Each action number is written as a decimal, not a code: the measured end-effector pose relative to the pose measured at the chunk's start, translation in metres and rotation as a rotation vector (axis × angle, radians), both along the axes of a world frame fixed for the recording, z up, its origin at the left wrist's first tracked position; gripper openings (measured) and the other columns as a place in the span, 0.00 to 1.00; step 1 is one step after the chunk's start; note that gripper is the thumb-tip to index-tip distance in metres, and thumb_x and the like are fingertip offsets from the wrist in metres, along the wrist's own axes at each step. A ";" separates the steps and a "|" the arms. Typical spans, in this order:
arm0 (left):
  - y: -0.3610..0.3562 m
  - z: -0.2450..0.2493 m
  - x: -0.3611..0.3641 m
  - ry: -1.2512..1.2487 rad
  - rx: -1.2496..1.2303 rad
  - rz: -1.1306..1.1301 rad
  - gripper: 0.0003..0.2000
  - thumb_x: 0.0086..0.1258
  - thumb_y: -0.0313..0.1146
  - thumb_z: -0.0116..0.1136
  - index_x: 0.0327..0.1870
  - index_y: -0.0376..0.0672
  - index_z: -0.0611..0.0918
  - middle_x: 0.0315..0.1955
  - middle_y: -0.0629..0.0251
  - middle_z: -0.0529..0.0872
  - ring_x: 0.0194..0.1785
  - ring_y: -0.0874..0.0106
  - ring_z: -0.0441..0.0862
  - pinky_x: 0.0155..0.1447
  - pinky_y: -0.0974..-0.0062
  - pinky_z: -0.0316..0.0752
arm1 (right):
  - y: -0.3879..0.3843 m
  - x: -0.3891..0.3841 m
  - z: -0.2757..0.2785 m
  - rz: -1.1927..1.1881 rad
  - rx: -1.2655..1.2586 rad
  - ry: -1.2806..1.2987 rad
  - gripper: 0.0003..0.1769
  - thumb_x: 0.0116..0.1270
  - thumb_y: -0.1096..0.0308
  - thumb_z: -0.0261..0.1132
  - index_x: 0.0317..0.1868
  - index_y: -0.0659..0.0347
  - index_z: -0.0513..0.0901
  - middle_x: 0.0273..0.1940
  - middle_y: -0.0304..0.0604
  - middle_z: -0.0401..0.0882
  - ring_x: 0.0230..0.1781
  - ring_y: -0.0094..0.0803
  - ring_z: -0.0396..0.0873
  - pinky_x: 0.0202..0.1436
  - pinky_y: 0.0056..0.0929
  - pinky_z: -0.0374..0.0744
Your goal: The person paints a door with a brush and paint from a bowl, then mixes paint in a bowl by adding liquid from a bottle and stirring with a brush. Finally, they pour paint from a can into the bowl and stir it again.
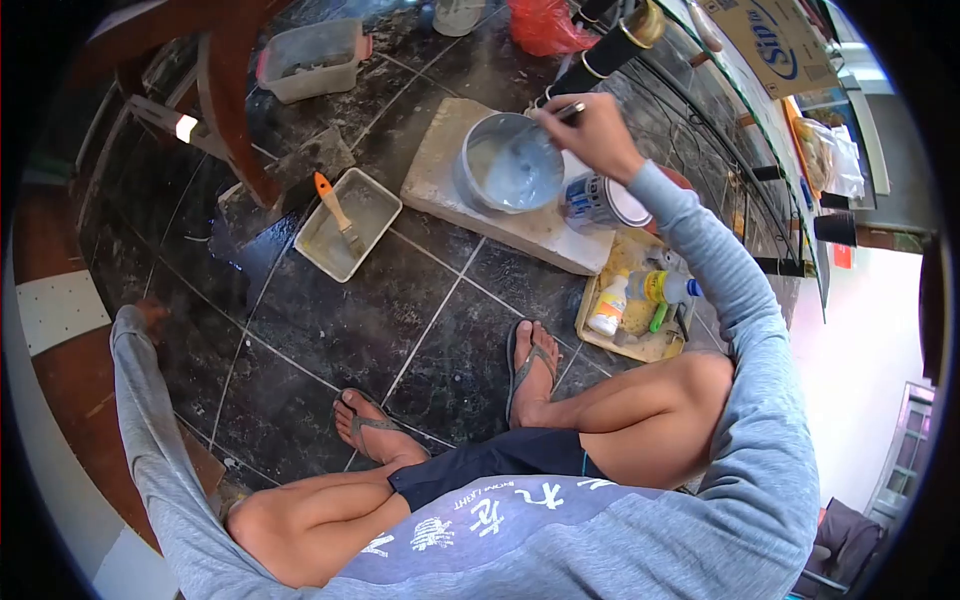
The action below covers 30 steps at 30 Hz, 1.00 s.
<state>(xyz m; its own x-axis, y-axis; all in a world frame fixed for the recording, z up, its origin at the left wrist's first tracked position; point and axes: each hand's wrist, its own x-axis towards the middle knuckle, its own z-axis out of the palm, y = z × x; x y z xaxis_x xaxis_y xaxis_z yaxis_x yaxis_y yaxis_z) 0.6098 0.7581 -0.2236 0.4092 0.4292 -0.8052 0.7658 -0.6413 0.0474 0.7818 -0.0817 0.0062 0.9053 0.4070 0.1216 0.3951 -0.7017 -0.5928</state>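
My right hand (600, 135) is closed around a dark-handled tool (570, 112), its lower end blurred over a round plastic tub (465, 165). Pale, milky blue-grey liquid (515, 175) lies inside the tub, which stands on a light stone block (430, 150). Just below my right wrist, a labelled paint can (592, 203) sits on the same block. Far to the left, my left hand (152, 318) is in shadow beside a brown wooden panel, its fingers indistinct.
A paintbrush (338, 215) rests across a white tray (300, 245) on the dark tiles. Bottles lie in a yellow tray (640, 350) near my feet. A clear bin (312, 60), a red plastic bag (548, 28) and wooden furniture legs (225, 110) stand farther back; a metal-framed rack runs along the right.
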 end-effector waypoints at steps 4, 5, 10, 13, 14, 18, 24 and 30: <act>0.043 -0.035 0.005 -0.141 -0.140 0.001 0.24 0.65 0.41 0.67 0.60 0.42 0.76 0.43 0.51 0.85 0.39 0.53 0.86 0.35 0.47 0.86 | 0.007 -0.040 0.012 0.096 -0.019 0.235 0.11 0.71 0.67 0.69 0.35 0.68 0.88 0.21 0.38 0.82 0.20 0.19 0.80 0.25 0.22 0.77; 0.036 -0.027 0.008 -0.107 -0.129 0.016 0.26 0.66 0.42 0.66 0.62 0.42 0.75 0.46 0.50 0.84 0.42 0.53 0.85 0.36 0.46 0.86 | -0.004 -0.036 0.011 0.046 -0.067 0.217 0.11 0.71 0.67 0.69 0.35 0.67 0.88 0.21 0.38 0.82 0.21 0.19 0.80 0.25 0.22 0.78; 0.026 -0.023 0.005 -0.071 -0.071 0.011 0.28 0.66 0.43 0.67 0.65 0.45 0.74 0.48 0.51 0.83 0.43 0.52 0.85 0.37 0.47 0.86 | 0.009 -0.003 0.001 0.068 0.058 0.023 0.12 0.69 0.66 0.69 0.34 0.69 0.87 0.20 0.44 0.83 0.19 0.23 0.83 0.27 0.26 0.80; 0.012 -0.005 0.008 -0.105 -0.073 0.058 0.29 0.65 0.43 0.68 0.66 0.44 0.74 0.52 0.50 0.83 0.44 0.50 0.85 0.38 0.47 0.86 | 0.012 -0.037 0.014 0.052 -0.012 0.249 0.12 0.68 0.66 0.69 0.34 0.69 0.87 0.20 0.43 0.84 0.20 0.25 0.84 0.27 0.26 0.81; 0.010 -0.003 0.009 -0.125 -0.074 0.091 0.30 0.64 0.42 0.69 0.66 0.43 0.74 0.54 0.51 0.83 0.45 0.50 0.85 0.39 0.46 0.86 | 0.006 -0.040 0.018 0.036 -0.068 0.315 0.12 0.68 0.67 0.69 0.34 0.70 0.87 0.20 0.43 0.84 0.20 0.25 0.84 0.26 0.26 0.81; 0.020 -0.018 0.002 0.094 -0.073 -0.041 0.29 0.66 0.44 0.67 0.66 0.43 0.73 0.52 0.48 0.83 0.40 0.49 0.86 0.34 0.48 0.86 | -0.002 -0.001 0.002 0.026 -0.049 -0.062 0.12 0.69 0.66 0.69 0.33 0.69 0.88 0.20 0.42 0.84 0.19 0.23 0.83 0.25 0.26 0.80; 0.019 -0.015 0.003 -0.191 -0.118 0.109 0.24 0.65 0.41 0.68 0.60 0.43 0.78 0.47 0.55 0.84 0.44 0.52 0.85 0.36 0.47 0.86 | -0.007 -0.034 0.010 0.063 -0.066 0.193 0.13 0.70 0.65 0.68 0.34 0.68 0.88 0.19 0.42 0.84 0.17 0.23 0.80 0.24 0.25 0.79; 0.010 -0.013 0.008 -0.058 -0.096 -0.040 0.24 0.65 0.43 0.69 0.59 0.44 0.78 0.46 0.54 0.84 0.40 0.55 0.86 0.34 0.48 0.86 | 0.010 -0.025 0.009 0.124 0.033 0.138 0.13 0.72 0.65 0.67 0.35 0.68 0.88 0.20 0.39 0.83 0.19 0.20 0.80 0.26 0.24 0.79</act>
<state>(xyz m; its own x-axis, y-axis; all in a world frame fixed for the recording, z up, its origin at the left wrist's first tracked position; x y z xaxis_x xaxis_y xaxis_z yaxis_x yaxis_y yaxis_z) 0.6176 0.7679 -0.2365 0.4714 0.3341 -0.8162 0.7341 -0.6615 0.1532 0.7566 -0.0721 0.0153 0.8576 0.5141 0.0144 0.3904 -0.6324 -0.6691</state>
